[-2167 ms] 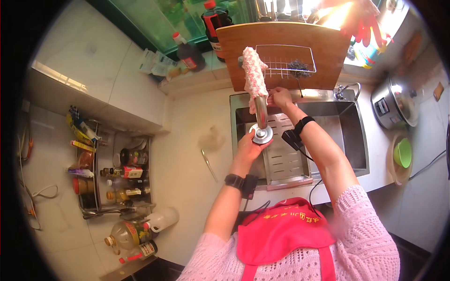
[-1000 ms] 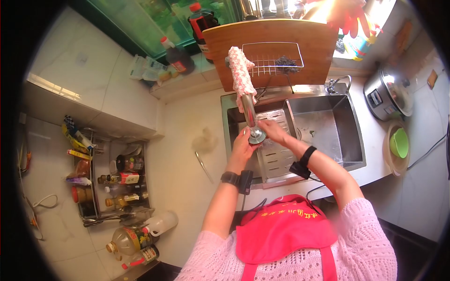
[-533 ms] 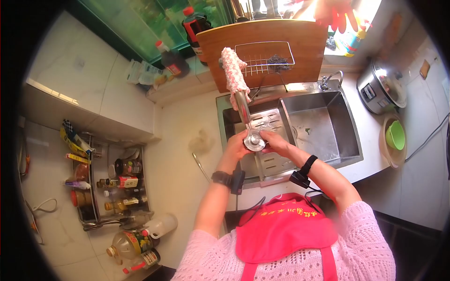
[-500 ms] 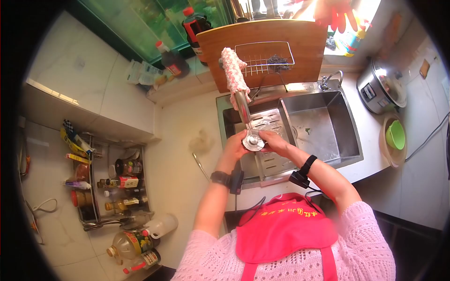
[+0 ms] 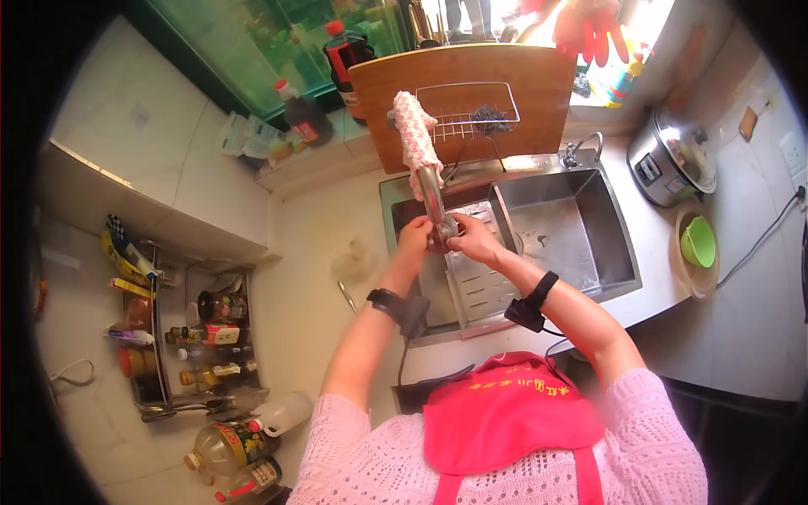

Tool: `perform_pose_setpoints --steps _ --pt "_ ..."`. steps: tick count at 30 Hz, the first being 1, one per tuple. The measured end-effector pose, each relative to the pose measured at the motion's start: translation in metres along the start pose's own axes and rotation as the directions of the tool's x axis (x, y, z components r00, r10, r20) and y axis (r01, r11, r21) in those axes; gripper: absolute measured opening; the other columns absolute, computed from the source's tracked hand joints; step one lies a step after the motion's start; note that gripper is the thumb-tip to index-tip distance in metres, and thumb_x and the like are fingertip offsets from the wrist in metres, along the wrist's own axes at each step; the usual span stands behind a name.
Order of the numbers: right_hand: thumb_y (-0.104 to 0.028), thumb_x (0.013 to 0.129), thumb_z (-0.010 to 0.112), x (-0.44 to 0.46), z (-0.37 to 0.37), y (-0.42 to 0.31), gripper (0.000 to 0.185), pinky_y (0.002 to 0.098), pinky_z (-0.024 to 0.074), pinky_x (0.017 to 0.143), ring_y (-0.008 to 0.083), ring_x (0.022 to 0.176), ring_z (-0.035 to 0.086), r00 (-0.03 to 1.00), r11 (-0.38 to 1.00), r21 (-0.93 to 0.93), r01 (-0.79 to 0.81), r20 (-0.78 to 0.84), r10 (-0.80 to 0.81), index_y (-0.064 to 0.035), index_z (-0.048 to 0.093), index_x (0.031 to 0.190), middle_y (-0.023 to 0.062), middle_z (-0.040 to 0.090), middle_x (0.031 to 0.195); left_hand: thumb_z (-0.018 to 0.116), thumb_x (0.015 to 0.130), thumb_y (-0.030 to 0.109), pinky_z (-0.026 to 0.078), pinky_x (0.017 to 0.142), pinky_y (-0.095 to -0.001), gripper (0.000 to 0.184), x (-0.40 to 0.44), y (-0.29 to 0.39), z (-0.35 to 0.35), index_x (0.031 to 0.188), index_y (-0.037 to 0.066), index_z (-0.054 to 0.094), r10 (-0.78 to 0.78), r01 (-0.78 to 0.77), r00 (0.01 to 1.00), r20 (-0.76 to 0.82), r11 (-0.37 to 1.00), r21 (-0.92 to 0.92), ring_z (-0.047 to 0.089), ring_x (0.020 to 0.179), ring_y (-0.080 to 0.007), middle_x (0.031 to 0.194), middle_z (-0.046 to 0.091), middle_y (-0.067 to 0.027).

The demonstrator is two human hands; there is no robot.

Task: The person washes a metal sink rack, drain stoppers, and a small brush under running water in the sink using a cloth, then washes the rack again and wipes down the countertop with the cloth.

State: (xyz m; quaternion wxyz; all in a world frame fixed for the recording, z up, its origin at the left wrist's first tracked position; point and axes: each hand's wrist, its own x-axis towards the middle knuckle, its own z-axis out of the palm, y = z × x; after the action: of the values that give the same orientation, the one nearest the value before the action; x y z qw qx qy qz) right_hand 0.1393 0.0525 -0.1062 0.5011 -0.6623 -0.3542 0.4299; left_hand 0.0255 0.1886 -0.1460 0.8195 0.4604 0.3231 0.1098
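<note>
Under the faucet (image 5: 432,195), my two hands hold a small round silvery sink strainer (image 5: 448,227) with a knob in its middle. My left hand (image 5: 416,237) grips its left side with closed fingers. My right hand (image 5: 474,241) pinches the right edge. The strainer is tilted on edge, so its face shows only in part. A pink-and-white cloth (image 5: 415,130) wraps the faucet's upper part. Below my hands lies a slotted metal drain tray (image 5: 484,290) in the left part of the double sink (image 5: 581,219).
A wooden board (image 5: 539,93) stands behind the sink, with a wire rack (image 5: 459,126) holding a dark scrubber before it. At right are a rice cooker (image 5: 669,160) and a green bowl (image 5: 698,241) in a basin. Several bottles (image 5: 223,446) and a condiment rack (image 5: 156,337) are at left.
The strainer has turned from facing up to standing tilted on edge, and my hands have shifted slightly up and left with it. The whole view has moved a little.
</note>
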Motion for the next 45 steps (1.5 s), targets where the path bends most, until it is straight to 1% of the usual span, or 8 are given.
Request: perform_pose_setpoints --steps 3,5,8,12,30,36,39,45 --pt "-0.016 0.074 0.070 -0.006 0.019 0.006 0.054 0.0328 0.0509 0.074 0.0218 0.084 0.062 0.974 0.946 -0.304 0.112 -0.156 -0.165 -0.0005 0.055 0.124 0.0156 0.059 0.098 0.044 0.099 0.033 0.050 0.086 -0.0393 0.035 -0.008 -0.012 0.022 0.113 0.004 0.059 -0.105 0.110 0.982 -0.155 0.993 0.030 0.063 0.092 -0.0226 0.102 0.065 -0.0088" --pt "-0.019 0.080 0.067 -0.023 0.031 -0.012 0.045 0.0366 0.0487 0.081 0.0266 0.088 0.059 0.965 0.939 -0.338 0.063 -0.217 -0.143 -0.0038 0.057 0.121 0.0159 0.057 0.107 0.040 0.099 0.040 0.048 0.091 -0.0409 0.043 -0.021 -0.011 0.030 0.113 0.004 0.058 -0.089 0.123 0.991 0.100 0.902 -0.414 0.060 0.099 -0.0245 0.107 0.063 -0.0108" --pt "-0.018 0.084 0.063 -0.035 0.032 -0.013 0.038 0.0418 0.0400 0.096 0.0309 0.108 0.051 0.765 0.636 -0.728 0.255 -0.251 -0.593 -0.0045 0.057 0.119 0.0156 0.052 0.120 0.033 0.100 0.045 0.038 0.104 -0.0437 0.051 -0.044 0.001 0.047 0.122 0.003 0.052 0.065 0.137 0.963 0.262 0.717 -0.683 0.051 0.117 -0.0271 0.122 0.056 -0.0131" --pt "-0.032 0.089 0.055 -0.030 0.034 -0.010 0.046 0.0470 0.0274 0.106 0.0325 0.125 0.039 0.730 0.378 -0.911 0.163 -0.146 -0.667 -0.0134 0.051 0.131 0.0148 0.046 0.129 0.035 0.098 0.048 0.036 0.106 -0.0438 0.053 -0.039 -0.008 0.048 0.126 0.006 0.049 0.134 0.081 0.963 0.232 0.678 -0.730 0.048 0.121 -0.0263 0.127 0.053 -0.0107" --pt "-0.040 0.091 0.056 0.004 0.031 -0.020 0.036 0.0401 0.0453 0.064 0.0321 0.068 0.060 0.754 0.957 -0.284 -0.050 -0.639 -0.150 -0.0055 0.065 0.085 0.0124 0.062 0.072 0.031 0.102 0.042 0.046 0.097 -0.0430 0.042 -0.046 -0.012 0.063 0.124 0.011 0.049 -0.012 0.089 0.991 0.132 0.792 -0.604 0.056 0.112 -0.0234 0.120 0.057 -0.0077" --pt "-0.041 0.090 0.059 0.013 0.034 0.001 0.042 0.0405 0.0458 0.066 0.0308 0.072 0.062 0.806 0.991 0.031 0.132 -0.585 -0.089 0.0004 0.063 0.090 0.0142 0.065 0.078 0.029 0.102 0.043 0.045 0.097 -0.0448 0.043 -0.040 -0.016 0.046 0.121 0.010 0.050 -0.030 0.087 0.994 0.101 0.772 -0.630 0.056 0.111 -0.0240 0.119 0.057 -0.0078" --pt "-0.043 0.085 0.063 -0.009 0.043 -0.019 0.045 0.0419 0.0471 0.077 0.0332 0.089 0.062 0.760 0.870 -0.482 0.110 -0.524 -0.386 -0.0032 0.062 0.105 0.0177 0.065 0.097 0.031 0.102 0.042 0.044 0.098 -0.0438 0.040 -0.039 -0.016 0.042 0.114 0.010 0.050 -0.015 0.045 0.999 0.052 0.764 -0.643 0.055 0.109 -0.0227 0.115 0.056 -0.0065" --pt "-0.042 0.078 0.069 -0.019 0.043 -0.031 0.050 0.0405 0.0475 0.081 0.0340 0.097 0.062 0.815 0.931 -0.352 0.099 -0.509 -0.279 -0.0054 0.060 0.111 0.0177 0.065 0.102 0.035 0.101 0.042 0.046 0.097 -0.0417 0.037 -0.034 -0.017 0.051 0.110 0.009 0.050 0.005 -0.042 0.998 -0.058 0.752 -0.658 0.055 0.107 -0.0206 0.111 0.056 -0.0049"
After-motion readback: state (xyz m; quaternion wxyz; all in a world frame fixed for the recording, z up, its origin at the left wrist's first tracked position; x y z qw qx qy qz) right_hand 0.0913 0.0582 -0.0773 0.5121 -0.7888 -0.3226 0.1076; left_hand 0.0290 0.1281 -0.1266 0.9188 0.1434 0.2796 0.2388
